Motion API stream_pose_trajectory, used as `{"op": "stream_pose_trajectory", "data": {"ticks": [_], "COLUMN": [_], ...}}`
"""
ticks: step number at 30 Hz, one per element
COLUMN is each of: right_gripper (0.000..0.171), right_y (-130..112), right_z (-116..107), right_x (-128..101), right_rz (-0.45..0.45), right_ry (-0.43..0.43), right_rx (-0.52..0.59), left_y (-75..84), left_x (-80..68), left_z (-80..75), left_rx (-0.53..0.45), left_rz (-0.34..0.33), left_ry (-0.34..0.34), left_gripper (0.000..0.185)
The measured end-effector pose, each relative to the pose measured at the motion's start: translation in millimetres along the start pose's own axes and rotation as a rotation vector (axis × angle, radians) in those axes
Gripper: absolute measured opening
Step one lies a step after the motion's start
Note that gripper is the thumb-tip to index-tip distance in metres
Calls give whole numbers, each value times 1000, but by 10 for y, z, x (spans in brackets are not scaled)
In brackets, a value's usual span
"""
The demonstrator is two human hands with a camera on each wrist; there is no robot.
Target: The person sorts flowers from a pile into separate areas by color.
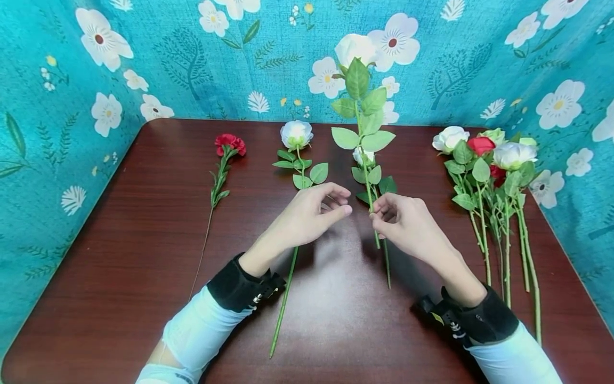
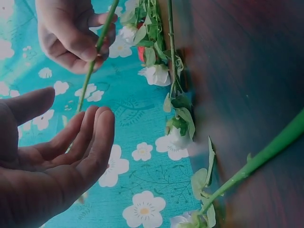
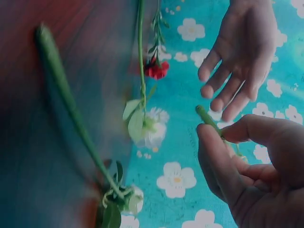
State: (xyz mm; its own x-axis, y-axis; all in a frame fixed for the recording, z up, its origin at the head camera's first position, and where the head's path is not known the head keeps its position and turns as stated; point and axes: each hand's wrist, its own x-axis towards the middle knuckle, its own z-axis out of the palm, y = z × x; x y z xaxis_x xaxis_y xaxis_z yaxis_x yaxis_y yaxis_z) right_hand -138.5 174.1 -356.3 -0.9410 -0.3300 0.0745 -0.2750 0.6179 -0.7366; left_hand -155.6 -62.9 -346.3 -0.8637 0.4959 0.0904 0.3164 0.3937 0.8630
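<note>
My right hand (image 1: 378,217) pinches the green stem of a white rose (image 1: 356,49) and holds it upright over the table's middle, bloom and leaves against the back cloth. The right wrist view shows thumb and finger of that hand (image 3: 223,142) closed on the stem's end (image 3: 206,118). My left hand (image 1: 341,202) hovers just left of the stem with its fingers loosely straight and holds nothing. In the left wrist view the left hand (image 2: 90,142) is open below the stem (image 2: 95,61).
On the dark red table (image 1: 144,256) lie a red carnation (image 1: 230,144), a white rose (image 1: 296,133) whose stem runs under my left forearm, another white rose (image 1: 363,156) behind the held one, and a bunch of white and red roses (image 1: 489,154) at right. Teal flowered cloth (image 1: 168,58) walls three sides.
</note>
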Motion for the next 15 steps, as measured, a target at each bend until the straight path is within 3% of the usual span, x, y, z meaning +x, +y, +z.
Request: {"op": "stream_pose_trajectory", "data": {"ticks": [7,15], "right_gripper": [5,3], "right_y": [-102,-148], "right_z": [93,207], "right_x": [-47,-80], "right_rz": [-10,-55], "right_ry": [-17,-24], "right_rx": [189,216], "left_y": [0,-28], "left_x": [-7,5], "left_z": [14,68], "left_rx": [-9,-110], "left_rz": [21,62], "left_ry": [95,192], "left_gripper": [26,24]}}
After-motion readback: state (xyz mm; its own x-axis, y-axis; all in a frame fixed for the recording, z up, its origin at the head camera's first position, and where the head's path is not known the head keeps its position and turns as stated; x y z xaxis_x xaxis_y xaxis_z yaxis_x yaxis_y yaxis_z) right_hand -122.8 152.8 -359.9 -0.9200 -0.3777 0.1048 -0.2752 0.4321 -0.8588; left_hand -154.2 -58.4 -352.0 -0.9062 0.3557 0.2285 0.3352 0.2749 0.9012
